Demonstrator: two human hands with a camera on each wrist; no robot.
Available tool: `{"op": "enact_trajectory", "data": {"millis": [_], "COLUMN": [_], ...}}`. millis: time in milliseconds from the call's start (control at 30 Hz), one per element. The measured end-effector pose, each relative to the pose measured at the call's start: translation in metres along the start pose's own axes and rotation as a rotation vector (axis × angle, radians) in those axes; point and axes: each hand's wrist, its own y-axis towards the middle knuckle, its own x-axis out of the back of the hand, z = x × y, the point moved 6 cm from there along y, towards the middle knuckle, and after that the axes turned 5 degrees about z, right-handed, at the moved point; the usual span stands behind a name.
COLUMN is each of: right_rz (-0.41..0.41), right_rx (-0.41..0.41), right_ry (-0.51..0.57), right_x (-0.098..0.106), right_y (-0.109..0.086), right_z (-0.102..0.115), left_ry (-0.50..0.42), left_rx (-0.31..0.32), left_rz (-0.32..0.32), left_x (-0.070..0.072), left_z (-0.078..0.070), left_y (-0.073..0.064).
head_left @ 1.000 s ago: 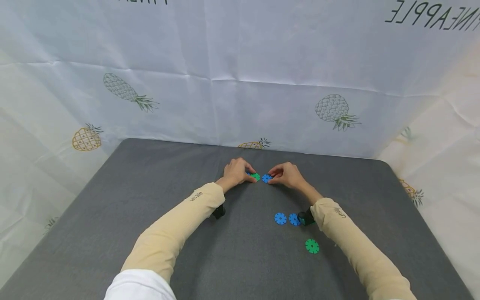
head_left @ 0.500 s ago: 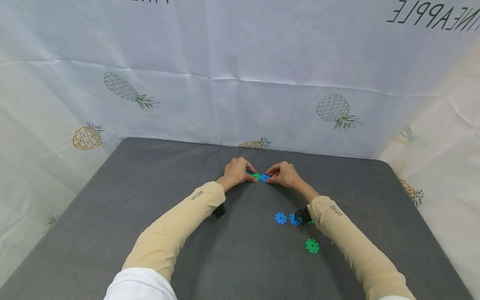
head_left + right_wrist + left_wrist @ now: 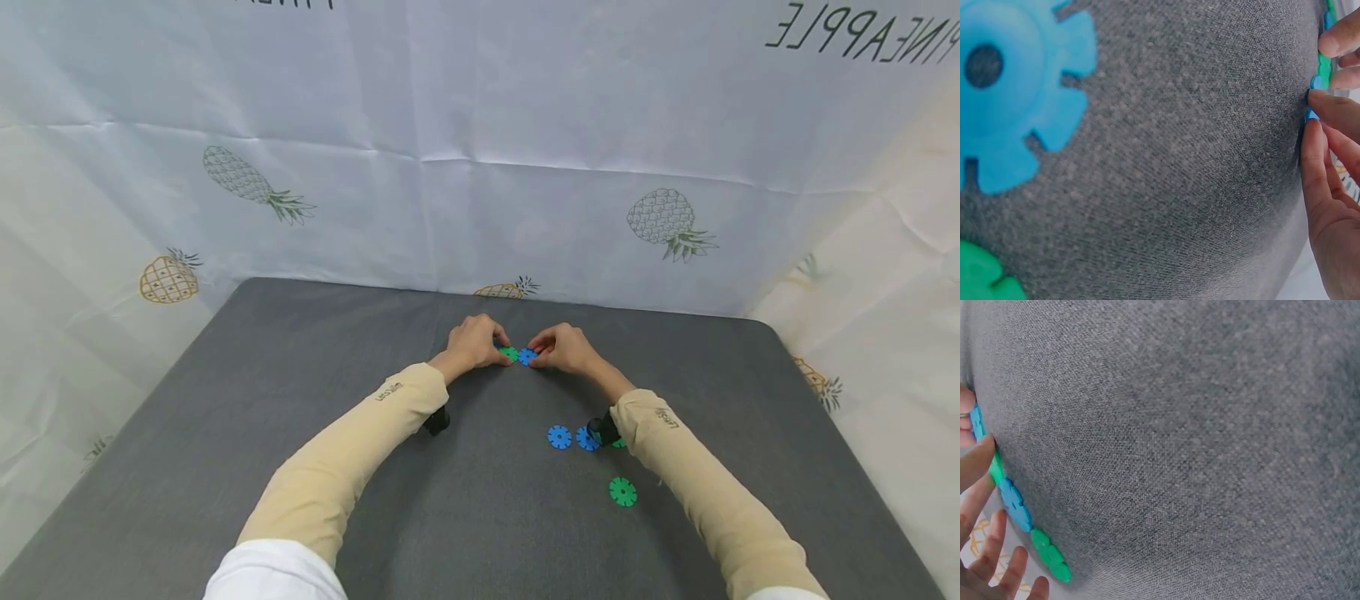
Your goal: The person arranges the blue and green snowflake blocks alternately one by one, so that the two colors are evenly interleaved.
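Note:
My left hand [image 3: 472,342] pinches a green notched disc [image 3: 509,354] near the far edge of the table. Beyond that disc, in the left wrist view, a blue disc [image 3: 1016,505] and another green disc [image 3: 1051,555] continue in a line under the left fingers. My right hand [image 3: 566,348] pinches a blue notched disc [image 3: 527,357] between thumb and fingers, its edge right at the green disc's edge. In the right wrist view the held blue disc [image 3: 1315,82] and green disc [image 3: 1324,70] stand end to end, low over the cloth.
Nearer on the grey table [image 3: 480,517] lie two blue discs, a left one [image 3: 559,437] and a right one [image 3: 587,439]. A green disc [image 3: 619,443] shows partly behind the right wrist camera [image 3: 602,429]. Another green disc [image 3: 622,492] lies closer. A pineapple-print curtain [image 3: 450,208] hangs behind.
My right hand has moved slightly left, bringing its blue disc from a small gap up to the green disc. The left hand has stayed in place, holding the green disc.

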Motion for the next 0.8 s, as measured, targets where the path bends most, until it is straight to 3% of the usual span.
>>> {"op": "enact_trajectory", "data": {"millis": [200,367,800], "right_rz": [0.002,-0.009,-0.033], "right_rx": [0.008,0.046,0.132], "right_ry": [0.021,0.054,0.224], "right_x": [0.000,0.004,0.017], "right_y": [0.000,-0.006,-0.057], "right_z": [-0.002,-0.002,0.004], "left_ry": [0.008,-0.039,-0.108], "left_rx": [-0.012,-0.045,-0.086], "left_rz": [-0.003,0.003,-0.022], "left_x": [0.000,0.001,-0.001], "left_z": [-0.002,-0.001,0.005], "left_y": [0.000,-0.001,-0.001]}}
